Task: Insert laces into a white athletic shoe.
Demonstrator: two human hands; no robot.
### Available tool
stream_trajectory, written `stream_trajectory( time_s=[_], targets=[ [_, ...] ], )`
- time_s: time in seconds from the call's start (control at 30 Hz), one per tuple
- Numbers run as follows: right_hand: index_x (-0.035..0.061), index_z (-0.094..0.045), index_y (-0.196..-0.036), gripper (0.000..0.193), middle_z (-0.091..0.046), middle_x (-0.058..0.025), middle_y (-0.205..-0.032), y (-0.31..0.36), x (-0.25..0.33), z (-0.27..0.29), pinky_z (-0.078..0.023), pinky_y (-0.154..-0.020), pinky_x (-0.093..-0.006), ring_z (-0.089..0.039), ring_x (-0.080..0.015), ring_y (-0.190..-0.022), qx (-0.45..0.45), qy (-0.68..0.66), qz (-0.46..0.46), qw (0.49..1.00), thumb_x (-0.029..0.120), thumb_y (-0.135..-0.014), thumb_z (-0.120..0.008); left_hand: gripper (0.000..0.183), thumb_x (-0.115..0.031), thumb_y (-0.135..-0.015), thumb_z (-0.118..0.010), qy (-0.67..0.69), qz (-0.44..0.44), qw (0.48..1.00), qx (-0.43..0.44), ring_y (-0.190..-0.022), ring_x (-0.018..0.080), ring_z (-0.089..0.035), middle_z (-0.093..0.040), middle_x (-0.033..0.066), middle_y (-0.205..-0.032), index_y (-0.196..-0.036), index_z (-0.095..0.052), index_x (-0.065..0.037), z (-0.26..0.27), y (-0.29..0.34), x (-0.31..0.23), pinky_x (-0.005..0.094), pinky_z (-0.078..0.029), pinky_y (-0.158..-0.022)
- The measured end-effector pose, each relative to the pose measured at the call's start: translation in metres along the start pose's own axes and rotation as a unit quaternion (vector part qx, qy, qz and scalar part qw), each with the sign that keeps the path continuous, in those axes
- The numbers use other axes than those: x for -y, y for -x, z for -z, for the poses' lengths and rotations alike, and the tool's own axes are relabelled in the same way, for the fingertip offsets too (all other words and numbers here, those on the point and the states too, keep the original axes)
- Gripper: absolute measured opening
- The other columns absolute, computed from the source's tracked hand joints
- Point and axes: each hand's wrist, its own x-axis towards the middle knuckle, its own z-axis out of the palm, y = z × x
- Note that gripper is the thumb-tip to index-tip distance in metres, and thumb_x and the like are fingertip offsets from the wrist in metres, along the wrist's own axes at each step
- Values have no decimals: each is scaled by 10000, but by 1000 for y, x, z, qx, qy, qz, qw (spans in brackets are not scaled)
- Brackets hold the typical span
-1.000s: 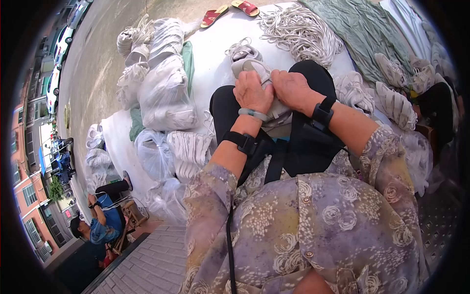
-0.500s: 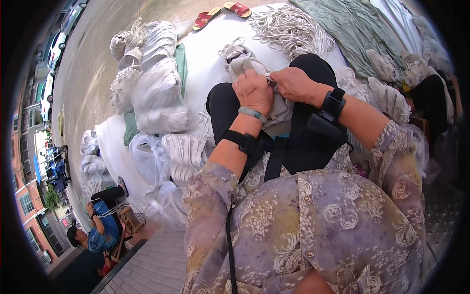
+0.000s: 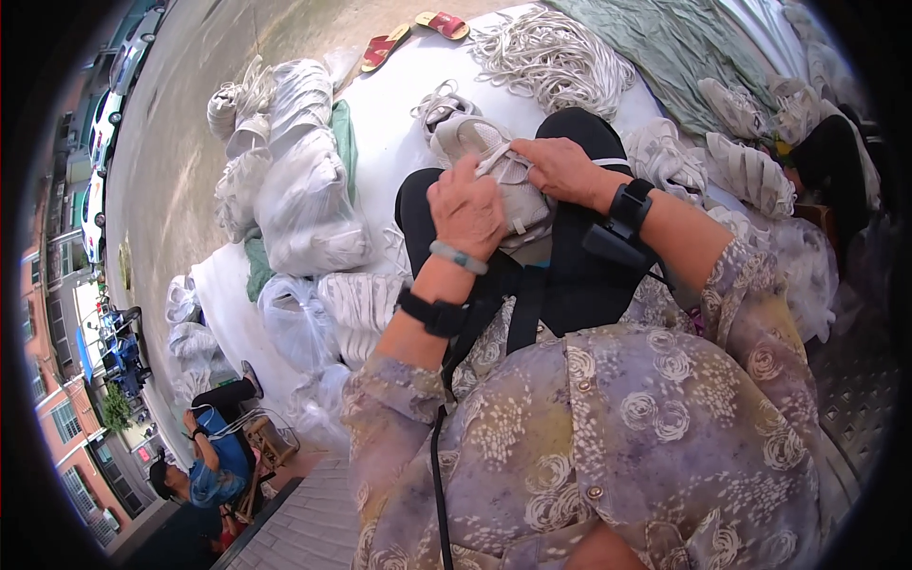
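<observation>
A light grey-white sneaker [image 3: 525, 201] rests in my lap between my black-trousered knees, its mesh part at the far end. Over its opening my right hand [image 3: 568, 173] pinches a white shoelace [image 3: 496, 158]; a length of lace also shows beyond that hand, over the right knee. My left hand [image 3: 467, 209] is closed beside the sneaker's left edge, close to the lace, its fingers curled and slightly blurred. What lies within its fingertips is hidden. Just past the sneaker sits another pale shoe [image 3: 445, 106] with loose laces.
A heap of white laces [image 3: 556, 59] lies on the white sheet [image 3: 394, 100], near red sandals [image 3: 385, 47]. Bagged shoe stacks [image 3: 313, 204] stand left, more pale shoes [image 3: 750, 176] right. A green cloth [image 3: 665, 47] spreads at far right. Another person [image 3: 214, 465] sits lower left.
My left hand has moved left and toward me, away from the right hand. More of the sneaker and its lace shows between them. The whole view has shifted slightly.
</observation>
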Motion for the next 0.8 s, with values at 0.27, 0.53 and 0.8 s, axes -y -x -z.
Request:
stream_trajectory(
  time_s=[0.27,0.53,0.8],
  targets=[
    [34,-496,-957,240,-582,-190,-791,11,-6,2,-441,-704,-455,-567,-363,-794,-6,-21,-23,999,105,-728,-476,170,-181,-753,-504,-266,263,915,152,-743,293,-557,-575,126,-759,-673,-569,-45,140,205,173,372,-457,-682],
    [54,-453,-1127,391,-538,-145,-816,10,4,-12,-460,-682,-394,-552,-318,-762,-17,37,18,999,102,-742,-504,343,-307,-758,-542,-298,562,630,445,-1005,329,-564,-601,159,-1072,-984,-649,-72,190,296,183,432,-452,-814],
    [64,-510,-1054,304,-535,-103,-808,27,25,5,-465,-617,-347,-569,-266,-710,-26,72,35,996,124,-760,-557,141,-147,-716,-628,58,115,991,42,-750,307,-560,-594,116,-804,-804,-595,-42,70,67,87,372,-437,-683]
  ],
)
